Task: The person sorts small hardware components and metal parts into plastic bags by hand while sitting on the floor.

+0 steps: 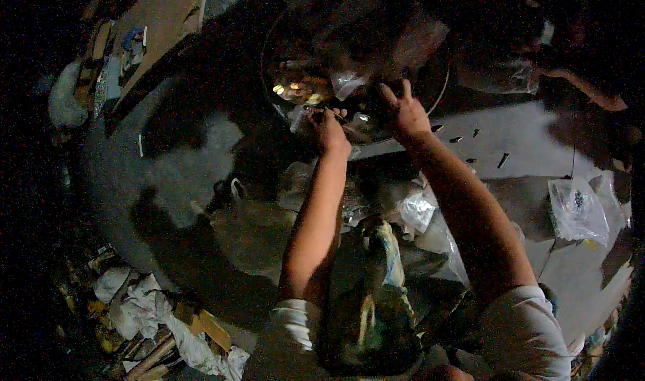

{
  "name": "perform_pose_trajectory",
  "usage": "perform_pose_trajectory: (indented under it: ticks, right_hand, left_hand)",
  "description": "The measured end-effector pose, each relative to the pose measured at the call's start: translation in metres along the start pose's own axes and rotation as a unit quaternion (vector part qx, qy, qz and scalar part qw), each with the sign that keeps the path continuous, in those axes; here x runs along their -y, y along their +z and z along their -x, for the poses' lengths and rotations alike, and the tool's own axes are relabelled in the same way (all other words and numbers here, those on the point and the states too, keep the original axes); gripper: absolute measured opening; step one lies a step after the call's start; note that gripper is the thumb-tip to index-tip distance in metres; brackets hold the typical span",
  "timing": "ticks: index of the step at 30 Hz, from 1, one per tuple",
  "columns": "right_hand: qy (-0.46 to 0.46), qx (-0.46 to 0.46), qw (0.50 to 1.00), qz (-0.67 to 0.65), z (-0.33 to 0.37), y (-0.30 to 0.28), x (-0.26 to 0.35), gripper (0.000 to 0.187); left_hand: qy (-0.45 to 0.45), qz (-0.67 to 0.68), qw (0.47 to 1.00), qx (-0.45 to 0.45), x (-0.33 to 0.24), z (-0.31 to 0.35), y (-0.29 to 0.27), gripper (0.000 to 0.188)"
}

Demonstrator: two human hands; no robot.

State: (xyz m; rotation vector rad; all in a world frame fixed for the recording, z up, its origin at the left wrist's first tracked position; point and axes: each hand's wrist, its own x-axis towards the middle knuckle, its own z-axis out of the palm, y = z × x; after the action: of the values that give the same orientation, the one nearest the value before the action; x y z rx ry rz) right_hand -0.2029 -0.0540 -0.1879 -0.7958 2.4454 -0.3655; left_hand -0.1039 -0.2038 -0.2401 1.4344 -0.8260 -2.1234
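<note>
My two forearms reach up over a wide round vessel with a thin rim point(446, 89), deep in shadow. My left hand point(330, 132) is at its near left side, fingers closed around a small dark slender piece that I cannot make out. Just beyond it lie shiny yellowish metal pieces point(292, 91), and a clear plastic bag point(348, 84) sits farther in. My right hand point(408, 117) is over the near right rim, two fingers stretched forward and apart. Nothing shows between them, though shadow hides the area below.
Several small dark pieces point(504, 160) lie scattered on the pale surface to the right. Clear plastic bags point(578, 209) rest farther right, and crumpled plastic point(416, 209) lies between my arms. Scraps and cardboard point(209, 328) are heaped at lower left. Another person's arm point(591, 89) shows at upper right.
</note>
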Motion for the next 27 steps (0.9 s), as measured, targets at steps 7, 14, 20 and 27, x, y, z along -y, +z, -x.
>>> perform_pose_trajectory:
  ticks: [7, 14, 20, 27]
  right_hand:
    - [-0.129, -0.221, 0.954, -0.156, -0.020, 0.021, -0.079, 0.037]
    - [0.009, 0.026, 0.810, -0.586, 0.074, -0.088, -0.042, 0.012]
    - [0.074, -0.018, 0.706, -0.704, 0.138, -0.055, -0.064, 0.009]
    - [-0.167, -0.112, 0.978, -0.058, 0.183, -0.038, -0.070, 0.017]
  left_hand:
    - [0.397, -0.506, 0.756, 0.122, 0.040, 0.000, 0.044, 0.039]
    - [0.219, -0.681, 0.695, 0.076, 0.013, -0.072, 0.011, 0.027]
    - [0.571, -0.489, 0.656, -0.064, 0.014, -0.011, 0.024, 0.018]
    - [-0.048, -0.216, 0.893, 0.392, 0.002, 0.165, 0.013, 0.016]
